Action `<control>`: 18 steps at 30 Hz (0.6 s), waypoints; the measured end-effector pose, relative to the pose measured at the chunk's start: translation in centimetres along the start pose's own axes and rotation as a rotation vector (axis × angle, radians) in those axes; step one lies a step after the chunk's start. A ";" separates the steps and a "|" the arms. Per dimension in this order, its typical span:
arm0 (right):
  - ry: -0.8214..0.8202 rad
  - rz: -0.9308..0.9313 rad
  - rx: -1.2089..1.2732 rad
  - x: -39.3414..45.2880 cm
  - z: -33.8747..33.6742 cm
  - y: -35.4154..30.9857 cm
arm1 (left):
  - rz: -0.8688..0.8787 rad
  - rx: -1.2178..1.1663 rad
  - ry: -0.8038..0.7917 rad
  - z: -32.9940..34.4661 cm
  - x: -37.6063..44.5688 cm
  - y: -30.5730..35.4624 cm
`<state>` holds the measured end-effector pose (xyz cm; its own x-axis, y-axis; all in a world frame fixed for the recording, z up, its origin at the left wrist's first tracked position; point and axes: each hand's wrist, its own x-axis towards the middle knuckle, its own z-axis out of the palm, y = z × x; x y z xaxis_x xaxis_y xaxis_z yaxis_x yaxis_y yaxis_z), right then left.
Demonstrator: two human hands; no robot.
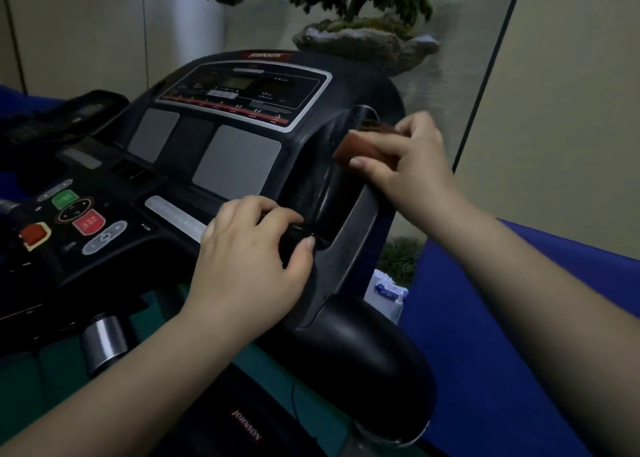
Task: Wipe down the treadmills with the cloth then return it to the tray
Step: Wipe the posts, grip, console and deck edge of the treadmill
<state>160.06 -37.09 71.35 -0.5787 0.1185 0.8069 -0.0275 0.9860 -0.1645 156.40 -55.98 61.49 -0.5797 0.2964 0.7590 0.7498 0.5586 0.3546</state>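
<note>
A black treadmill console (239,134) fills the middle of the view, with a display panel at the top and coloured buttons at the lower left. My right hand (405,165) grips a folded brown cloth (360,146) and holds it against the recessed side pocket (332,179) on the console's right. My left hand (252,248) rests on the console's lower right edge, its fingers curled over a small dark object (294,231) that I cannot make out clearly. No tray is in view.
A second treadmill console (69,113) stands at the far left. A potted bonsai (363,23) sits behind the console. A blue panel (519,335) runs along the right, with a white packet (391,290) on the floor beyond the treadmill's handrail (363,352).
</note>
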 end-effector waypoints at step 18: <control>-0.021 -0.089 0.076 1.4 -0.2 2.5 | -0.113 0.007 -0.006 -0.2 2.6 0.9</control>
<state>159.31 -34.46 72.19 -0.5880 0.0274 0.8084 -0.1406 0.9807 -0.1355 155.62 -54.85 63.85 -0.6623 0.2356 0.7112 0.6774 0.5940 0.4340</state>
